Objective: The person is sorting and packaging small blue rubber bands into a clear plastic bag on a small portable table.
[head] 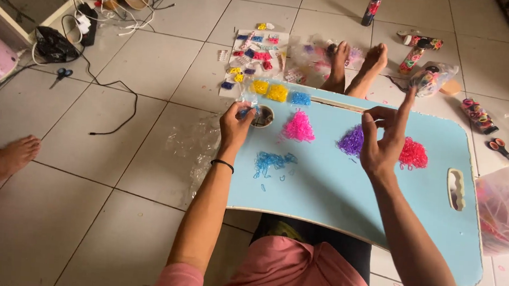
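I could not tell what my left hand (pixel 236 124) pinched; its fingers hid it, along with part of the round cup hole (pixel 263 116) in the blue lap desk (pixel 346 190). The plastic bag (pixel 506 214) ran off the right edge. The packets on the white sheet (pixel 254 57) were too small to identify.

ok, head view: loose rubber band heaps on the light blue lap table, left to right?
Scattered blue rubber band heap → pink rubber band heap → purple rubber band heap → red rubber band heap, all on the light blue lap table.
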